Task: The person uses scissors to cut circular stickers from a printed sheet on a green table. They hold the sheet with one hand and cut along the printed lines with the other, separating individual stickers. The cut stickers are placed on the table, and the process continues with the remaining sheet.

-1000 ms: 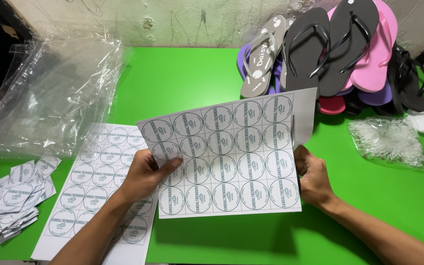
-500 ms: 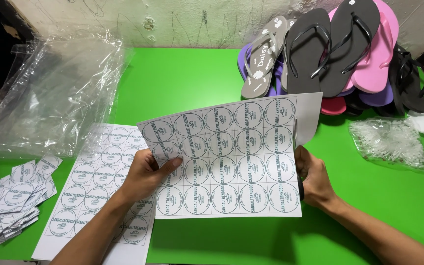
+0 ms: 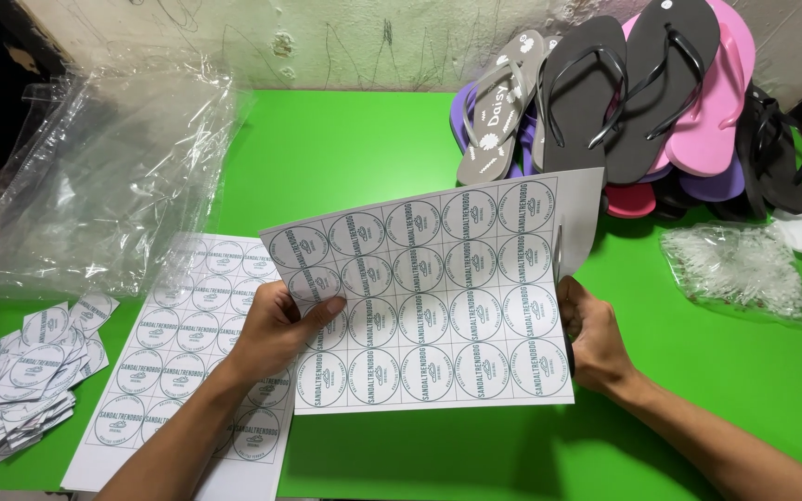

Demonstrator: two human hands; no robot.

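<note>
A: What do the hands hold?

B: The left hand grips the left edge of a sheet of round labels, thumb on its face. The right hand is closed at the right edge around what appears to be scissors, their blade upright against the paper. The sheet is lifted, tilted, above the green tabletop.

A: How is such a cut kept true?

B: Judged from the grid: keep the sheet taut and follow a printed line between the circles.

A: What lies around?

B: A second sheet flat beneath, cut squares far left, clear bags, sandals behind, and a packet to the right. Nothing blocks the hands.
</note>
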